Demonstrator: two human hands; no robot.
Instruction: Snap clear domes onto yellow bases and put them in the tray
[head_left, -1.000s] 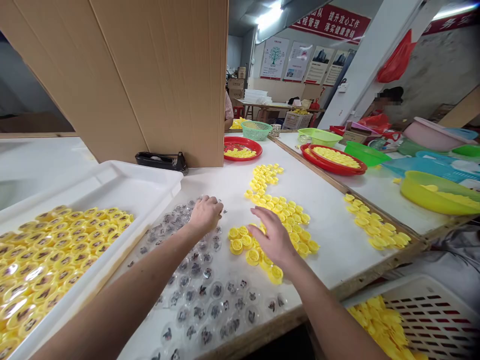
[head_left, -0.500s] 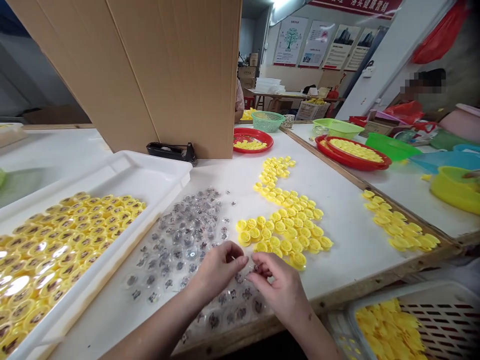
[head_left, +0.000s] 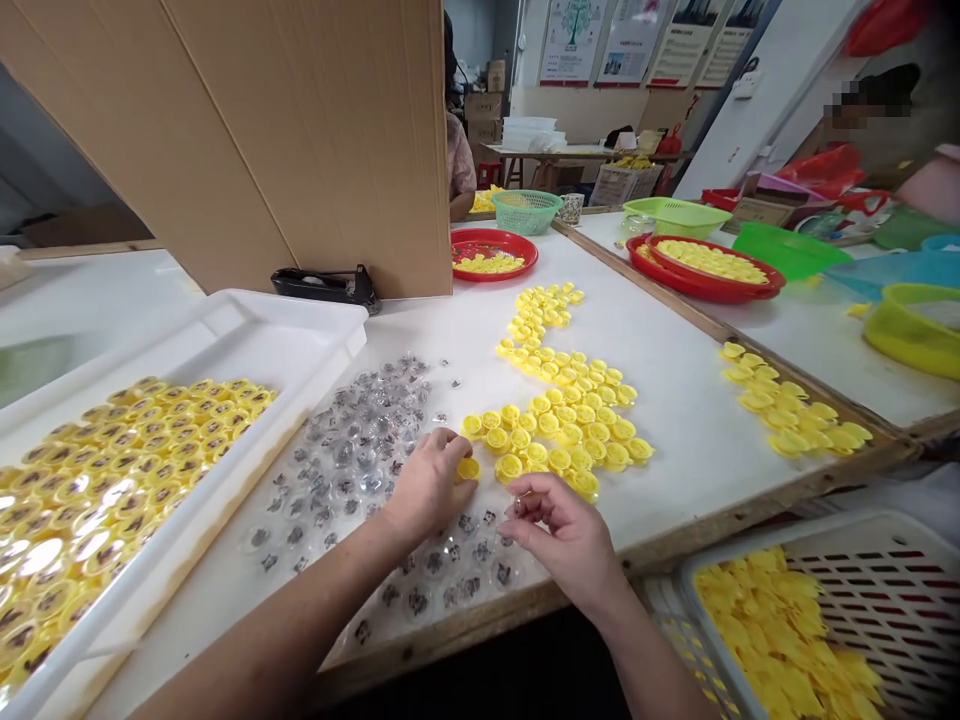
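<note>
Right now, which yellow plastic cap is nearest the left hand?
The lone yellow plastic cap just right of the left hand; it sits apart from the main cluster of yellow caps.

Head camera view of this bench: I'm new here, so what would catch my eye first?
The bright yellow plastic caps spread in a winding band across the white table stand out most. Left of them, clear round capsules lie scattered beneath the left hand and right hand, while a white tray at far left holds rows of yellow-backed capsules.
</note>
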